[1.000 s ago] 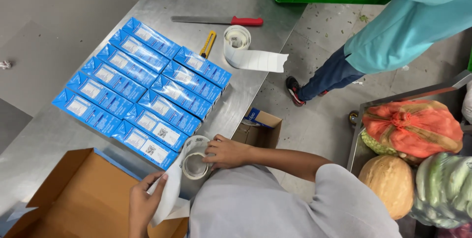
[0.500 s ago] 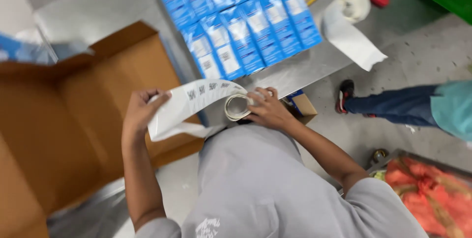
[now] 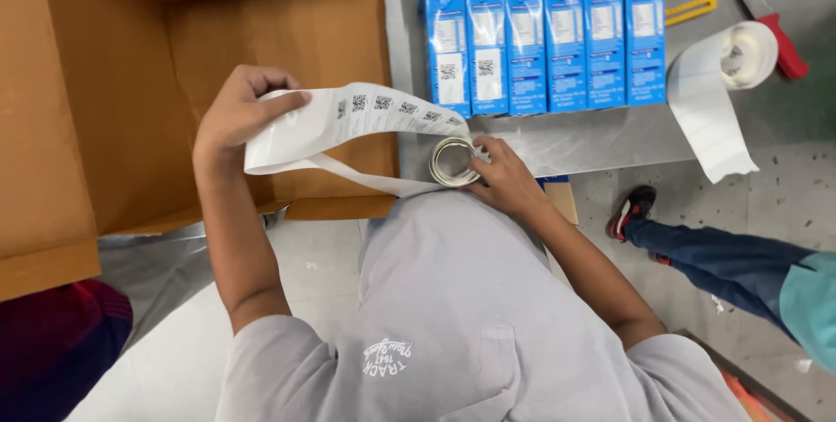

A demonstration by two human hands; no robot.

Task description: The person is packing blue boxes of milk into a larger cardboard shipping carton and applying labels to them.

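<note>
Mid-unspool: left hand (image 3: 237,115) pinches the free end of the label strip (image 3: 348,117) over the open cardboard box (image 3: 113,126), right hand (image 3: 505,180) grips the label roll (image 3: 453,161) at the table (image 3: 592,130) edge, just below the blue cartons (image 3: 544,34); next move probably needs a clean peel.

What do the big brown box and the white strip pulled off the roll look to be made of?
The big brown open box looks like matt corrugated cardboard: creased flaps, raw tan surface. The white label strip looks like paper stickers on slightly glossy backing, curling off the small roll; the exact stock is unclear.
</note>
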